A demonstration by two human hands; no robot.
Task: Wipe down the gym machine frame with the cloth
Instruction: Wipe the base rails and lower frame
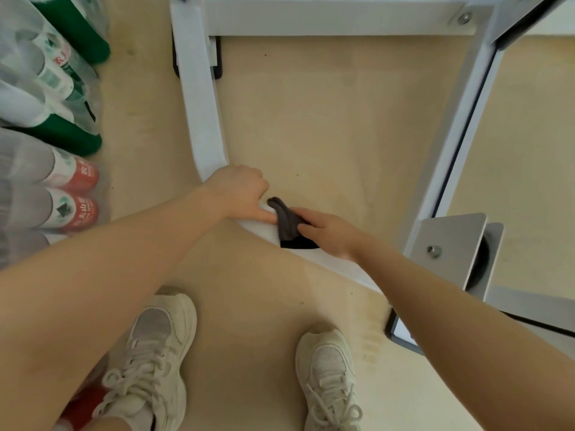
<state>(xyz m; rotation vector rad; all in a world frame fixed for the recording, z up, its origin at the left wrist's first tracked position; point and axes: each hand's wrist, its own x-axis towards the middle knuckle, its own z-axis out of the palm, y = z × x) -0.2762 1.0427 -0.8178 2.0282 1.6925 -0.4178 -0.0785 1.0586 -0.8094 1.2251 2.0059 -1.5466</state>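
Observation:
A white metal gym machine frame (202, 113) runs from the top left down to a bend, then slants toward the lower right. My left hand (239, 191) grips the white bar at the bend, fingers curled over it and thumb along its near side. A dark grey cloth (287, 223) is draped over the bar just right of that hand. My right hand (329, 233) lies on the cloth with straight fingers, pressing it against the bar. The part of the bar beneath the cloth and the hands is hidden.
Shrink-wrapped packs of bottles (49, 119) with green and red caps line the left edge. An upright white post (460, 126) and a grey metal bracket (451, 247) stand at the right. My two white sneakers (152, 353) stand on the beige floor (326, 119).

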